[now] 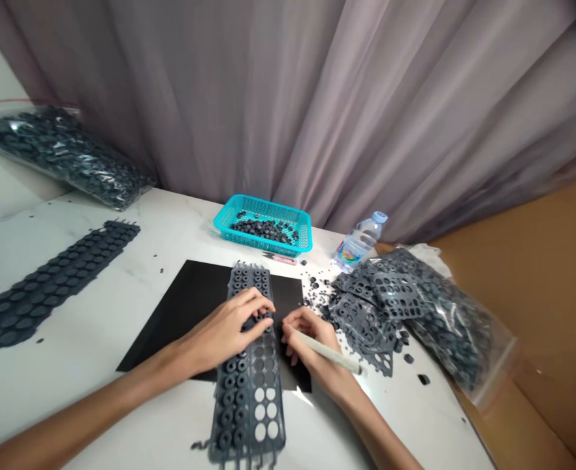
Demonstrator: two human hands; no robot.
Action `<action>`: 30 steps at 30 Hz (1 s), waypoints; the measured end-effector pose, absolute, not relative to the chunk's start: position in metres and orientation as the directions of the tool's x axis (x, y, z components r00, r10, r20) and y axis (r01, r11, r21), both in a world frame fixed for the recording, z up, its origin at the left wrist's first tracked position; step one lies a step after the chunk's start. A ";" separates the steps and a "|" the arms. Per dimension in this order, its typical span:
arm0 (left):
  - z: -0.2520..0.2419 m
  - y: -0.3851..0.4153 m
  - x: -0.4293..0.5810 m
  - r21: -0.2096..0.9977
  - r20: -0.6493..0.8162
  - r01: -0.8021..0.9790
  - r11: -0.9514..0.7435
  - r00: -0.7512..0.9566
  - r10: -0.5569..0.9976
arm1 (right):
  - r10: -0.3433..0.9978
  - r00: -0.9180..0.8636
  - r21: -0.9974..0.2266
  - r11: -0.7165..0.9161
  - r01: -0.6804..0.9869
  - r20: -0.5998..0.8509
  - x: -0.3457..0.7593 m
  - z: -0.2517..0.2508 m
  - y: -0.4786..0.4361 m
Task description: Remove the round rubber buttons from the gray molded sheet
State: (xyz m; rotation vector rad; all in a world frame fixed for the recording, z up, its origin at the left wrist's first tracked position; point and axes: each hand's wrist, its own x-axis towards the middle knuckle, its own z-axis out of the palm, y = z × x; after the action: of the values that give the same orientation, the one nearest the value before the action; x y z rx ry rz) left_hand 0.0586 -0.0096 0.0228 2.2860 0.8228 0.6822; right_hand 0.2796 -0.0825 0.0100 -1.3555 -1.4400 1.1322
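Observation:
A long dark grey rubber sheet [246,398] with rows of round parts lies lengthwise before me. Its left rows hold ring-shaped pieces, while the lower right rows are open holes showing white table. My left hand [234,326] rests across its middle, thumb and bent fingers closing on the sheet's right rows. Just right of the sheet, my right hand [312,339] is closed around a slim pale pen-like tool [334,356]; its tip is hidden by the fingers. Beneath the sheet's upper part lies a flat black mat [170,320].
A turquoise basket [263,245] holds small dark pieces, with a pink-handled cutter [283,259] in front. Right are a water bottle [359,245], punched rubber sheets [366,320] and a filled bag [445,320]. Left are another rubber strip [57,281] and a bag of dark parts [67,153].

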 end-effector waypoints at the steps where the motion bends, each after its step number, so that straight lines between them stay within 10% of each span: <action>1: 0.020 -0.017 0.057 0.677 0.244 0.386 -0.626 0.685 0.687 | 0.995 -0.094 -0.979 -0.009 0.201 -0.029 0.279 0.008 -0.083; 30: 0.001 -0.022 0.053 0.648 0.197 0.408 -0.643 0.726 0.659 | 0.992 -0.114 -0.977 -0.021 0.210 -0.046 0.273 -0.004 -0.084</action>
State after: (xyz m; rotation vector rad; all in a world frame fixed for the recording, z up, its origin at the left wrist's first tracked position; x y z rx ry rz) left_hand 0.0534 -0.0222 0.0011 2.3452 0.8055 0.5664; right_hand 0.2733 -0.0838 -0.0037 -1.3314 -1.4379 1.2161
